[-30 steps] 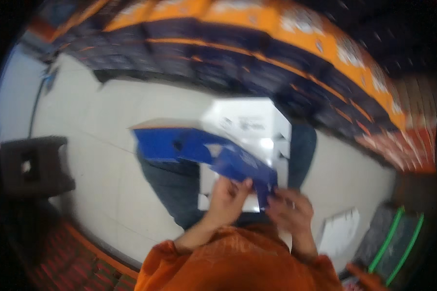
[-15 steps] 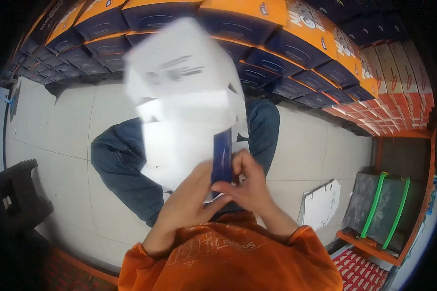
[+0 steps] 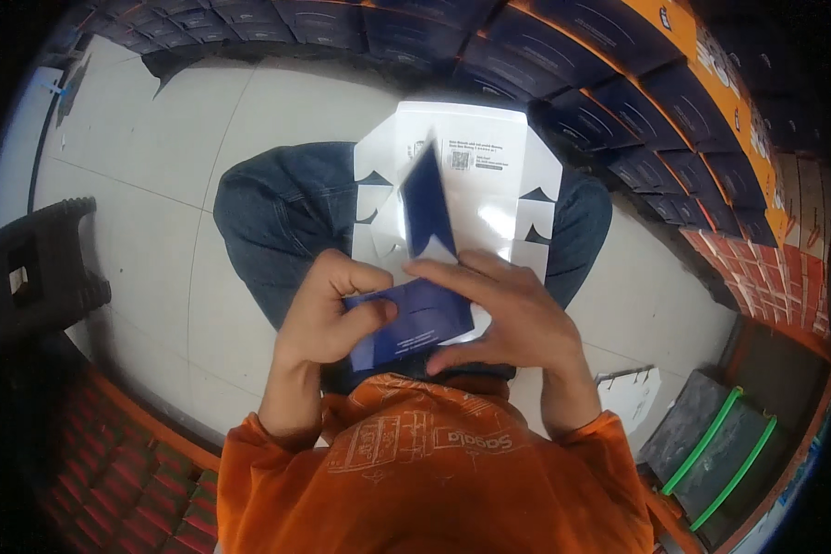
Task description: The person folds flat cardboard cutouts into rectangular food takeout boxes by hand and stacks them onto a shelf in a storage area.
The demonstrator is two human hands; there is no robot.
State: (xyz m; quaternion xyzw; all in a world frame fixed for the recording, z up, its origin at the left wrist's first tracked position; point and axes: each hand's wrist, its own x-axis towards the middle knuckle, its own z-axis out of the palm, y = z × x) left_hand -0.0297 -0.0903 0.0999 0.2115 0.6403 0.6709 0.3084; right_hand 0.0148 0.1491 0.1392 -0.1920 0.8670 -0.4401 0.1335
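Observation:
A partly folded cardboard box blank (image 3: 494, 198), white with print on its upper part, lies across my lap. Its near end is folded up into a navy panel (image 3: 420, 323), and a narrow navy flap (image 3: 427, 212) juts away above it. My left hand (image 3: 328, 309) is closed on the panel's left end, thumb across the navy face and curled fingers behind. My right hand (image 3: 517, 309) spans the panel's right end. Its index finger reaches to the top edge beside the flap, while the thumb is at the lower edge. Both palms are hidden.
Stacked navy and orange boxes (image 3: 619, 111) line the far side, with red and white boxes (image 3: 739, 272) at the right. A black stool (image 3: 42, 258) stands left. Flat white card (image 3: 630, 392) lies right, near a dark bin with green bars (image 3: 702, 443).
The blank's white part has come down from a raised, blurred position onto my lap. The navy panel now shows broad, not narrow. My hands have moved apart, and the view has shifted.

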